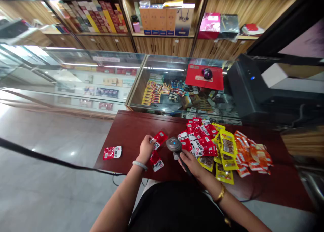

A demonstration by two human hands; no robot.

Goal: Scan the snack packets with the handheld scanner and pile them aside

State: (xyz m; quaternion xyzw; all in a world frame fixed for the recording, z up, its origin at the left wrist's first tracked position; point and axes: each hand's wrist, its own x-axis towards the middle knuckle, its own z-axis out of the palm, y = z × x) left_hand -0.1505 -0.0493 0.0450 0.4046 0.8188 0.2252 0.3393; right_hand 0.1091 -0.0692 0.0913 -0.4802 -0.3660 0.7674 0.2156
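While my left fingers (149, 139) pinch a red packet (160, 138), lower centre, its long axis slants up rightward. Just right: the scanner (173, 144), gripped by my right fingers (186, 155).

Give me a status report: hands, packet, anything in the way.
Left hand touching a red-and-white packet. Right hand gripping scanner, its head beside that packet. Another packet lies close, nearer the body.
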